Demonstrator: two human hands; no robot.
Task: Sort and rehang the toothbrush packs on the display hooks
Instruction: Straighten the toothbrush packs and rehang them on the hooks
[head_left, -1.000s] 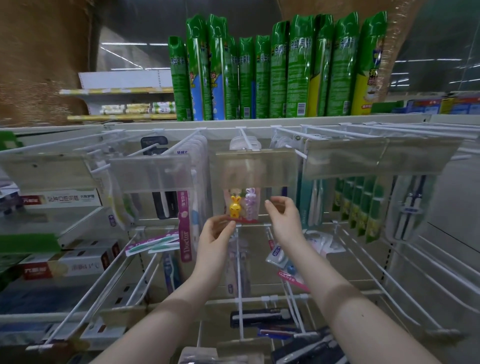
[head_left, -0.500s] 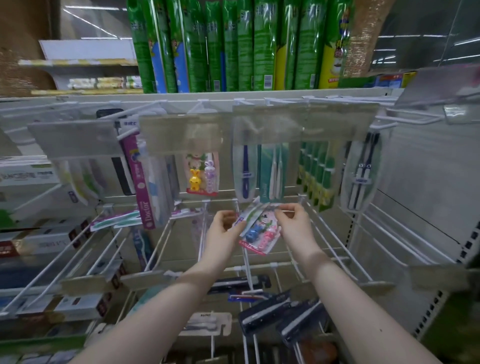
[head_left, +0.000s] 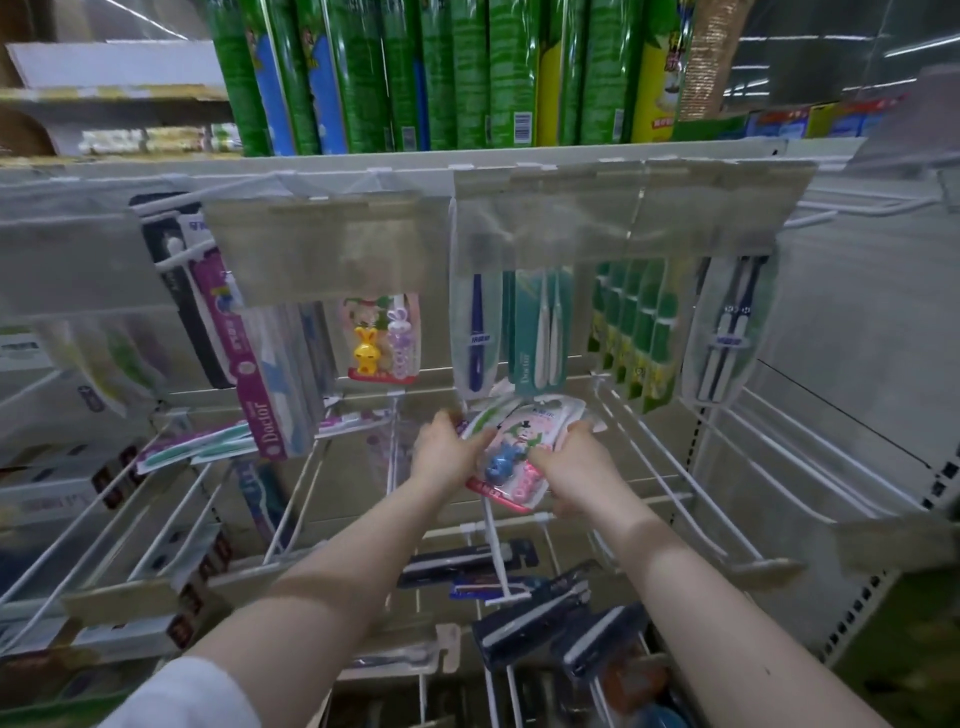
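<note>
A small stack of children's toothbrush packs (head_left: 519, 452), pink with a blue figure on the front one, lies tilted over a white wire hook (head_left: 493, 525) in the middle row. My left hand (head_left: 447, 457) grips the stack's left edge and my right hand (head_left: 576, 467) grips its right edge. A matching pack with a yellow rabbit figure (head_left: 379, 343) hangs on the upper row just left of centre. Beside it hang a dark blue toothbrush pack (head_left: 475, 338) and teal Doctor packs (head_left: 540, 332).
Green packs (head_left: 639, 332) and a blue twin pack (head_left: 727, 332) hang at the upper right. Purple Doctor packs (head_left: 260, 374) hang at the left. Bare wire hooks (head_left: 675, 467) jut out on the right. Dark packs (head_left: 540, 618) hang below. Green boxes (head_left: 415, 73) line the top shelf.
Both hands left the yellow rabbit pack on the upper hook and dropped to the middle row. They took hold of the pink pack stack there, and the view moved closer.
</note>
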